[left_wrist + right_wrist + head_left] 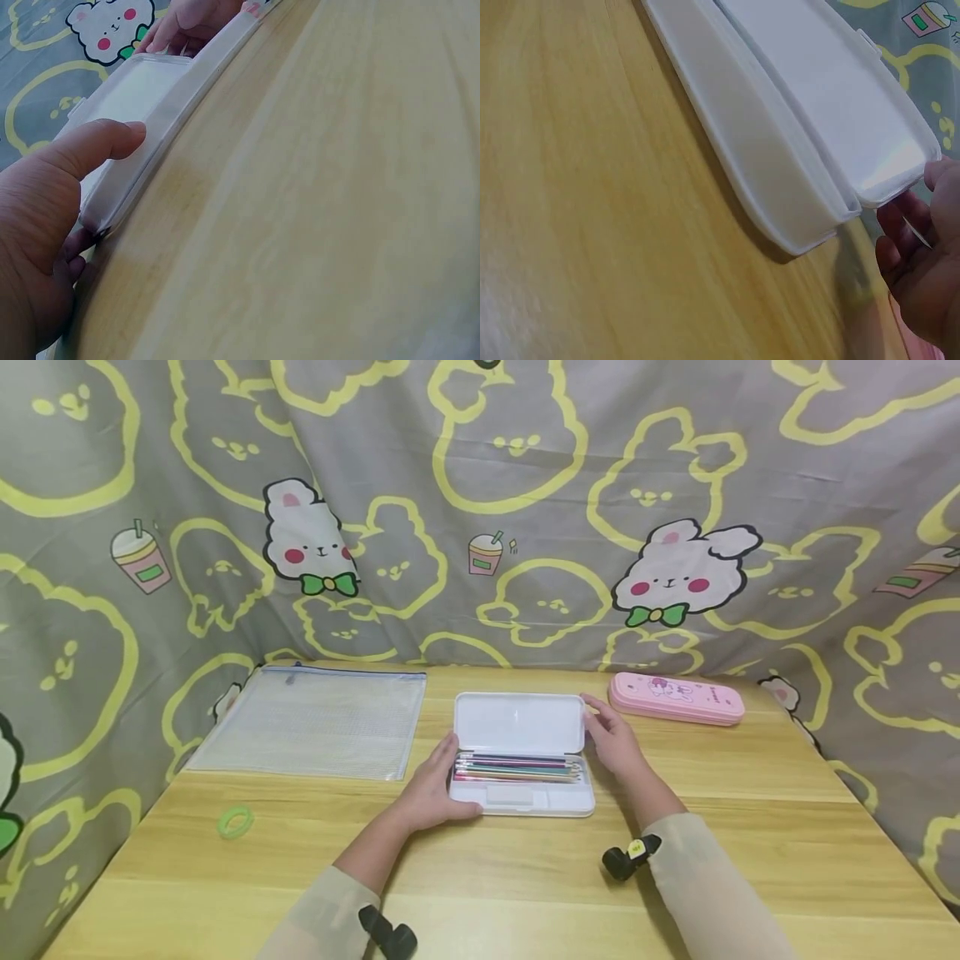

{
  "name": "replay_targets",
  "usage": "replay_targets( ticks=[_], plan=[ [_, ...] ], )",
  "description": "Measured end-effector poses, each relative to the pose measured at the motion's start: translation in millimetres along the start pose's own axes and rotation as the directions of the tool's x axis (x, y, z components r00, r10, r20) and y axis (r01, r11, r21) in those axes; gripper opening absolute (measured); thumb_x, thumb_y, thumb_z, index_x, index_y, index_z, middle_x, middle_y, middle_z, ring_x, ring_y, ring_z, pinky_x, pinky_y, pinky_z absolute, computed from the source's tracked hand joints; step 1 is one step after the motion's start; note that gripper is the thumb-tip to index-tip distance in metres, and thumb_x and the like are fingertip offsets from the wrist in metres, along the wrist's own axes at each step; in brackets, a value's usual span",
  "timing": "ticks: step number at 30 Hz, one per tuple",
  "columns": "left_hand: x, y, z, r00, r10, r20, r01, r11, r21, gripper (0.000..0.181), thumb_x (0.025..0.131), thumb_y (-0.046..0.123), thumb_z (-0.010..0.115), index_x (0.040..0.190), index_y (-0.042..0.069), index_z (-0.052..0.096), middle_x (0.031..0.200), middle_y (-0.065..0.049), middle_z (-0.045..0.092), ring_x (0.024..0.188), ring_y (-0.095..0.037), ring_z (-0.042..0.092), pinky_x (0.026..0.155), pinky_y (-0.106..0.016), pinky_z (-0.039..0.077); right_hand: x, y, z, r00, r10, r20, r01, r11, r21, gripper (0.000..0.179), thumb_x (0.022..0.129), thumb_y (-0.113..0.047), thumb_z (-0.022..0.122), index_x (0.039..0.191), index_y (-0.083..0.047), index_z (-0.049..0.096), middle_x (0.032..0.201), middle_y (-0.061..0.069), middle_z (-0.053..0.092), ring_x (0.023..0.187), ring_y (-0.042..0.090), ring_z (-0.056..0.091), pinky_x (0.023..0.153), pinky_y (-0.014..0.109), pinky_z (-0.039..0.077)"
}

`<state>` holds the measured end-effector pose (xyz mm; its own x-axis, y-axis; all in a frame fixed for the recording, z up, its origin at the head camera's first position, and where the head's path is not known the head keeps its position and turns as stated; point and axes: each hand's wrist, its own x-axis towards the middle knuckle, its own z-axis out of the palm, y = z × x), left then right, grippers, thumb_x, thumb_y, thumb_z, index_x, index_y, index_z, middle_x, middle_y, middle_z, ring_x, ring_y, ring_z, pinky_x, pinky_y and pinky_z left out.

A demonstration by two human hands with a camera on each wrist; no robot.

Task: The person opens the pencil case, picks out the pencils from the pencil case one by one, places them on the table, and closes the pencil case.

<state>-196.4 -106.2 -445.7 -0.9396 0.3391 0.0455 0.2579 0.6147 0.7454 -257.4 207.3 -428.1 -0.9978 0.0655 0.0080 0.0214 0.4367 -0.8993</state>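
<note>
A white pencil case (465, 795) lies on the table with its lid (519, 723) raised and leaning back. Several pencils (517, 768) lie side by side in its rear part, and a white eraser (510, 795) sits in the front part. My left hand (429, 789) grips the left end, thumb along the front rim and fingers around the side. At the lid's right edge, my right hand (617, 742) holds the corner between thumb and fingers. The right wrist view shows that hand (922, 247) partly cut off by the frame.
Left of the case lies a clear mesh zip pouch (315, 722) with a blue zip. A green ring (236, 822) rests nearer on the left. Behind my right hand is a pink pencil case (675, 698). A patterned curtain (480, 510) hangs along the table's back and sides.
</note>
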Motion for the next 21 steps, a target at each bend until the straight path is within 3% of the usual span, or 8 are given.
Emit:
replay_targets(
  ticks=[6, 12, 17, 21],
  plan=[
    [-0.6, -0.5, 0.1, 1.0, 0.003, 0.003, -0.003, 1.0, -0.003, 0.124, 0.063, 0.04, 0.086, 0.156, 0.002, 0.013, 0.165, -0.016, 0.01, 0.148, -0.045, 0.02, 0.119, -0.059, 0.023, -10.3, -7.0, -8.3, 0.993, -0.114, -0.014, 0.114, 0.993, -0.029, 0.046, 0.101, -0.023, 0.052, 0.145, -0.01, 0.047, 0.132, 0.02, 0.056, 0.11, 0.027, 0.053, 0.087, 0.025, 0.045],
    [-0.5, -1.1, 0.4, 1.0, 0.0, -0.001, 0.0, 1.0, -0.001, 0.123, 0.063, 0.04, 0.086, 0.156, 0.002, 0.014, 0.165, -0.016, 0.011, 0.148, -0.045, 0.02, 0.119, -0.059, 0.023, -28.5, -18.0, -4.8, 0.978, -0.205, -0.032, 0.2, 0.973, -0.113, 0.036, 0.096, -0.02, 0.062, 0.129, -0.006, 0.061, 0.123, 0.015, 0.06, 0.106, 0.025, 0.054, 0.085, 0.029, 0.044],
    [-0.7, -1.5, 0.3, 1.0, 0.0, 0.003, 0.0, 1.0, 0.006, 0.123, 0.064, 0.041, 0.085, 0.156, 0.002, 0.014, 0.165, -0.016, 0.011, 0.148, -0.045, 0.02, 0.119, -0.059, 0.023, -42.0, -21.7, 6.0, 0.967, -0.231, 0.105, 0.25, 0.94, -0.232, 0.03, 0.093, -0.019, 0.066, 0.121, -0.009, 0.067, 0.116, 0.011, 0.063, 0.104, 0.025, 0.055, 0.084, 0.032, 0.046],
    [-1.2, -1.5, 0.3, 1.0, 0.005, 0.002, -0.005, 1.0, 0.008, 0.123, 0.064, 0.041, 0.085, 0.156, 0.001, 0.014, 0.165, -0.017, 0.011, 0.148, -0.045, 0.02, 0.119, -0.058, 0.023, -46.2, -20.4, 13.7, 0.924, -0.298, 0.239, 0.359, 0.891, -0.279, 0.027, 0.09, -0.017, 0.069, 0.116, -0.008, 0.07, 0.109, 0.008, 0.068, 0.1, 0.023, 0.06, 0.087, 0.04, 0.052]
  ],
)
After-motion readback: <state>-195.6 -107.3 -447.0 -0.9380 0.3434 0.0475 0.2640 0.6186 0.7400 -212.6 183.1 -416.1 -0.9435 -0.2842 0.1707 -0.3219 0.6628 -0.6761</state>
